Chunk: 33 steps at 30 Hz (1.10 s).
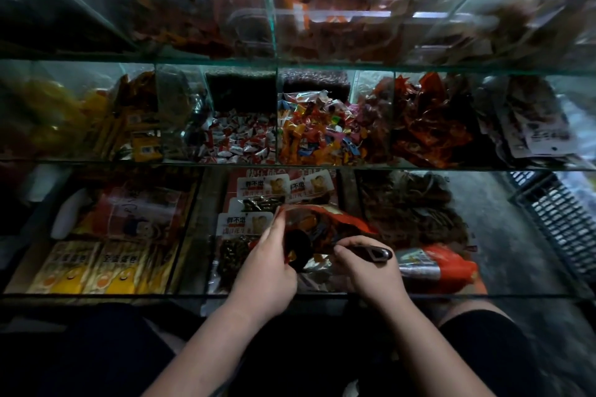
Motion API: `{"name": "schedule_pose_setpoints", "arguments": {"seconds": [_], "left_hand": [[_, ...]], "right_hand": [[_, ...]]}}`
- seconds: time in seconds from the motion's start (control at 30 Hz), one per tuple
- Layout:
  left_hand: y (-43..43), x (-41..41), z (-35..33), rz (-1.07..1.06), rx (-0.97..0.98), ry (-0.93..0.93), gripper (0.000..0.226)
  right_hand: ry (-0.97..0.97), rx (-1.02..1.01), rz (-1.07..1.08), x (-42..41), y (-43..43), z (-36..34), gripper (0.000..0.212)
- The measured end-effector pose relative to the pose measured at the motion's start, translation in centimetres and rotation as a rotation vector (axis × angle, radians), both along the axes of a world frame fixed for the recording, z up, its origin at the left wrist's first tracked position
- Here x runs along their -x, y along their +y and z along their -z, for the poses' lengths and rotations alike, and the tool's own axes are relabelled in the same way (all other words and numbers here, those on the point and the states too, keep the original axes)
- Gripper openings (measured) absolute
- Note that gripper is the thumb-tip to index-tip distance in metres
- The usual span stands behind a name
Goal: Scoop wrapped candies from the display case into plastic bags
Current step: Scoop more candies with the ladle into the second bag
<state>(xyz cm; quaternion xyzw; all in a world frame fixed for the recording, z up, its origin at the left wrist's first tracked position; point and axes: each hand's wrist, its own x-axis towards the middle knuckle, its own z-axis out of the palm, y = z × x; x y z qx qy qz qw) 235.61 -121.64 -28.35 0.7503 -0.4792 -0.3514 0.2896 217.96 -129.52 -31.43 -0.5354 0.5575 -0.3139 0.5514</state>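
Note:
My left hand [269,263] grips the edge of a red plastic bag [325,227] and holds its mouth open over the lowest tier of the glass display case [290,295]. In my right hand [367,267] is the dark handle of a black scoop [298,251]; the scoop's bowl sits inside the bag's mouth. Wrapped candies fill two compartments one tier up: red-and-white ones [240,138] and mixed coloured ones [317,134].
Flat snack packets [258,190] lie under the bag. Yellow packets [84,267] are at the lower left, a red-wrapped roll [435,264] at the right. Glass dividers split each tier. A dark plastic crate [561,219] stands at the far right.

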Motion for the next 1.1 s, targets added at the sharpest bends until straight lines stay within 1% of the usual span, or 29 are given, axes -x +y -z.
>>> {"name": "schedule_pose_setpoints", "arguments": {"seconds": [0.03, 0.1, 0.23, 0.27, 0.3, 0.37, 0.47, 0.5, 0.6, 0.67, 0.73, 0.83, 0.93, 1.0, 1.1], "left_hand": [[0.1, -0.2, 0.0, -0.004, 0.004, -0.003, 0.097], [0.2, -0.5, -0.1, -0.005, 0.000, 0.000, 0.097], [0.7, -0.8, -0.1, -0.003, 0.001, 0.018, 0.097], [0.8, -0.8, -0.2, -0.005, 0.008, 0.017, 0.097], [0.8, -0.9, -0.3, -0.008, 0.013, 0.012, 0.097], [0.9, -1.1, -0.4, -0.014, 0.022, 0.005, 0.096], [0.7, -1.3, -0.6, -0.016, 0.027, 0.024, 0.097], [0.7, -1.3, -0.7, -0.014, 0.022, 0.024, 0.096], [0.6, -1.6, -1.0, -0.016, 0.030, -0.032, 0.092], [0.5, -1.7, -1.1, -0.009, 0.043, -0.107, 0.085], [0.2, -1.4, -1.4, -0.021, 0.055, -0.204, 0.079], [-0.3, -0.5, -1.9, -0.022, 0.101, -0.323, 0.074], [-0.9, 0.4, -2.0, 0.024, 0.113, -0.394, 0.074], [-1.3, 0.9, -1.9, 0.053, 0.110, -0.433, 0.074], [-2.0, 1.3, -1.8, 0.086, 0.097, -0.478, 0.076]], "right_hand": [[-0.028, -0.061, 0.026, -0.2, 0.1, 0.2, 0.007], [-0.034, -0.094, 0.063, -0.6, 0.4, 0.5, 0.001], [-0.074, -0.138, 0.121, -1.7, 0.8, 0.4, 0.020], [-0.097, -0.154, 0.138, -1.9, 0.9, 0.4, 0.020], [-0.139, -0.181, 0.156, -2.0, 0.9, 0.4, 0.016], [-0.290, -0.295, 0.216, -2.0, 0.9, 0.5, 0.006], [-0.463, -0.409, 0.333, -0.8, 0.9, 0.0, 0.018], [-0.498, -0.423, 0.361, -0.2, 1.0, -0.4, 0.017], [-0.585, -0.399, 0.430, 1.9, 1.5, -1.9, 0.006], [-0.608, -0.380, 0.456, 3.1, 2.0, -3.0, 0.007], [-0.604, -0.350, 0.446, 3.9, 2.4, -4.3, 0.006], [-0.591, -0.260, 0.376, 4.6, 3.2, -6.6, 0.003], [-0.577, -0.174, 0.289, 5.6, 4.0, -8.9, 0.022], [-0.576, -0.129, 0.256, 6.3, 4.5, -10.1, 0.026], [-0.569, -0.073, 0.261, 7.3, 5.3, -11.7, 0.030]]}}
